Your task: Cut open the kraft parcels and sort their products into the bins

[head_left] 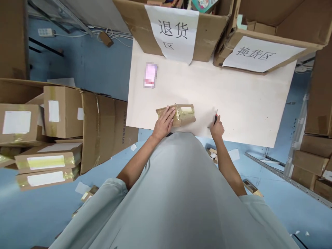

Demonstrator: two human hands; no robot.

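Note:
On the white tabletop, a small cardboard box (183,119) sealed with shiny tape lies near the front edge, with a pale label on its top. My left hand (164,121) rests on the box's left part, its fingers stretched out flat across the surface. To the right of the box, apart from it, my right hand (217,129) is closed around a small tool (215,118) with a red-and-black handle. The tool's thin tip points away from me; whether it is a blade or a driver is too small to tell.
A blurred pink phone-like object (150,75) lies on the white table (246,100). Two large labelled cartons, one left (207,38) and one right (220,57), stand at its back. Left of the table, a big carton (100,131) holds several taped boxes. Scraps litter the blue floor.

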